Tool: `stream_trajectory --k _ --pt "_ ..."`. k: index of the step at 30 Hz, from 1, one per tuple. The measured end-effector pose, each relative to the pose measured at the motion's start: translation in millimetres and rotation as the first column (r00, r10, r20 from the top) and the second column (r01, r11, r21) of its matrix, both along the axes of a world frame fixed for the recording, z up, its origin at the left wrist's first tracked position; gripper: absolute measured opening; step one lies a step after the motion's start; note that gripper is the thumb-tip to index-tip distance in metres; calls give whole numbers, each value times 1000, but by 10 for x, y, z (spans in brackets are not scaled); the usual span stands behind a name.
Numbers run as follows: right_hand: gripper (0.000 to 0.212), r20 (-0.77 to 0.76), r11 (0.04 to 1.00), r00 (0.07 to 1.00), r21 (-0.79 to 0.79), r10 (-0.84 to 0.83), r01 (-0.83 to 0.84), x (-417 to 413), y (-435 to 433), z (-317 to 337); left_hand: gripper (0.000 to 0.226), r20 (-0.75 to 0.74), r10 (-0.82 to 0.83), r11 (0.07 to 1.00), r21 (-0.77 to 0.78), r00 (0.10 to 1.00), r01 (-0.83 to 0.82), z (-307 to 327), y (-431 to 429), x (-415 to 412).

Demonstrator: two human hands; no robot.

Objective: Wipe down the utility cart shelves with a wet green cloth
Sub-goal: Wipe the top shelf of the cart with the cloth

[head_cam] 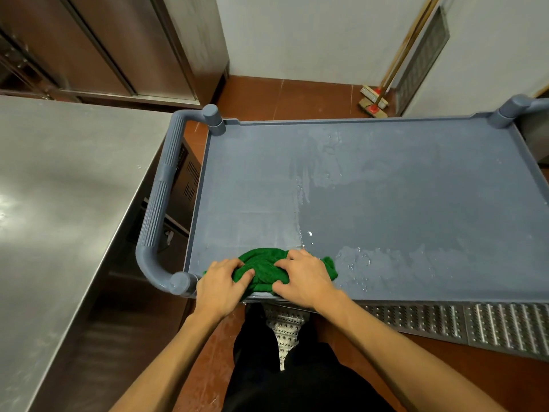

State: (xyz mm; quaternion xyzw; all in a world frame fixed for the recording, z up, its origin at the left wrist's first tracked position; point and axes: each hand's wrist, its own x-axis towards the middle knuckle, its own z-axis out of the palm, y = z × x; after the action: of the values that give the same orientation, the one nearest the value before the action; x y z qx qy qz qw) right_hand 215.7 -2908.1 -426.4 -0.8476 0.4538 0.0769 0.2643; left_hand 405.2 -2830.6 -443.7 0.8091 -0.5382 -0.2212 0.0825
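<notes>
**Green cloth [263, 270] gripped in two hands on a utility cart [356, 121]**

Looking straight down on the grey cart's top shelf [416, 188], wet in streaks and droplets [356, 263] across the middle and along the near edge. At the shelf's near left corner, the crumpled green cloth, lying on the surface close to the ribbed push handle [159, 203]. Gripped from both sides: left hand [219, 285] with fingers curled over its left end, right hand [306, 279] with fingers dug into its top. Left of the cart, a steel counter [59, 188]; beyond it, two brooms [374, 99] against a white wall; underfoot, a perforated metal grate [445, 322].
</notes>
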Motion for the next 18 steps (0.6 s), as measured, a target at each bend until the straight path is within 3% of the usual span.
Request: stream_trajectory --k 7,12,15,18 --pt "52 -15 999 1000 49 -3 3 -46 27 71 43 42 -75 997 2 996 75 26 36 -42" --pt "49 33 997 999 66 26 -28 -120 -10 106 33 -16 -118 993 16 993 119 61 -31 14" --pt "43 122 998 991 36 -53 49 -187 -59 110 27 -45 -123 990 -77 991 119 132 -83 4" --pt "32 260 994 961 -29 -95 106 -307 -68 40 21 73 -117 953 -273 991 132 196 -87 -59"
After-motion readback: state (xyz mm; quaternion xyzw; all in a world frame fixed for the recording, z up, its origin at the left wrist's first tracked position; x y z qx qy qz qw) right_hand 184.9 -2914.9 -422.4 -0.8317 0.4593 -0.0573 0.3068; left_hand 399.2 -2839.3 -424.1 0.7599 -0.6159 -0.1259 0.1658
